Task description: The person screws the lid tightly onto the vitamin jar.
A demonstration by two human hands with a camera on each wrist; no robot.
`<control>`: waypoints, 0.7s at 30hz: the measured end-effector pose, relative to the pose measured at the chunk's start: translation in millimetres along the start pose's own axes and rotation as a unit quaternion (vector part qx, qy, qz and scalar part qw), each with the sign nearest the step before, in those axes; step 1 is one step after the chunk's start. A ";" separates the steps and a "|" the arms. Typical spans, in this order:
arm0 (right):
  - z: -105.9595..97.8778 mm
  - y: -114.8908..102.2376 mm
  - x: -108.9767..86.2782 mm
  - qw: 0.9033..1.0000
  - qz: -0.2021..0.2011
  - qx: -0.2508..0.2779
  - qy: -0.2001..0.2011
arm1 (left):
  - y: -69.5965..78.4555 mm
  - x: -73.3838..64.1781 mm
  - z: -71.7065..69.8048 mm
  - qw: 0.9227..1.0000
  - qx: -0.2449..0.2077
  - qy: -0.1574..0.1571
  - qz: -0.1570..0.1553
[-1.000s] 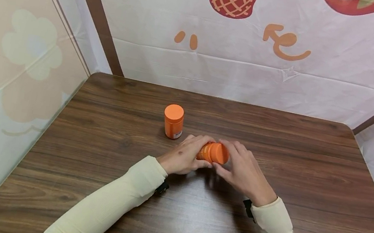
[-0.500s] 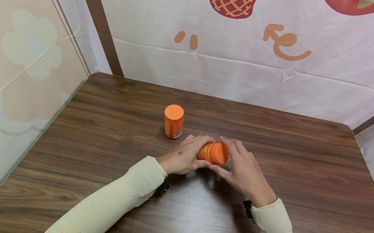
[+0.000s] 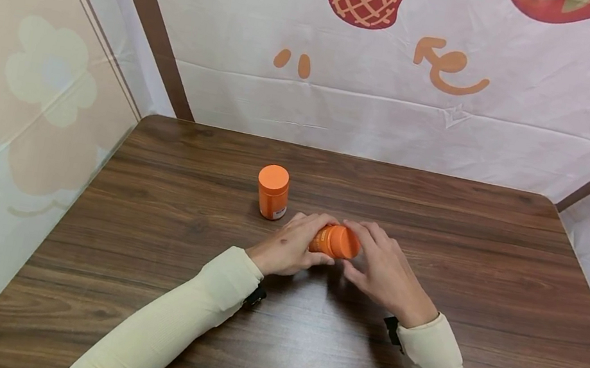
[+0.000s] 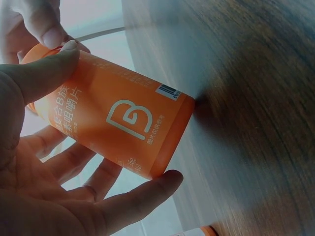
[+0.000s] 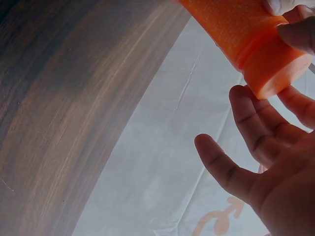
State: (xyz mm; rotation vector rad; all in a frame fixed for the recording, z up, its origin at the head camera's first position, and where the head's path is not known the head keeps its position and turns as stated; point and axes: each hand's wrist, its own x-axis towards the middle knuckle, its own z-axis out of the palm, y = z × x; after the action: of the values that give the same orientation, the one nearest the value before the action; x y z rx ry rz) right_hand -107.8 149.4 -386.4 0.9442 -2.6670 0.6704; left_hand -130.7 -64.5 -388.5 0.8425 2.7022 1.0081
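Note:
An orange pill bottle (image 4: pixel 118 113) with white lettering and a barcode is tilted above the table. My left hand (image 3: pixel 289 247) grips its body, thumb across one side and fingers along the other. Facing it, my right hand (image 3: pixel 388 274) has its thumb and fingertips about the orange lid (image 3: pixel 346 243). In the right wrist view, the lid (image 5: pixel 275 69) sits on the bottle, and the little finger stands clear of it. A second orange bottle (image 3: pixel 272 193) stands upright on the table beyond my left hand, lid on.
The brown wood-grain table (image 3: pixel 467 239) spreads around both hands. A pale printed cloth (image 3: pixel 240 18) hangs behind its far edge and along the sides. Each wrist wears a dark camera strap under a cream sleeve (image 3: pixel 172 320).
My right thumb and fingers shift about the lid, the thumb now further from the left thumb. My left hand keeps its grip on the bottle. The standing bottle stays put.

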 end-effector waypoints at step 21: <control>-0.5 -3.0 -0.2 0.998 0.055 -0.024 -0.014 | 0.6 0.7 0.0 1.000 0.004 -0.006 -0.010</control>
State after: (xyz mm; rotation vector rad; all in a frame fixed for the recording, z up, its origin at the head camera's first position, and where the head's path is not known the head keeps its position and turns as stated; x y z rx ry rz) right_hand -105.7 147.8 -385.0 0.8049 -2.7643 0.6169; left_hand -131.1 -63.7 -388.1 0.8178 2.7012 0.9855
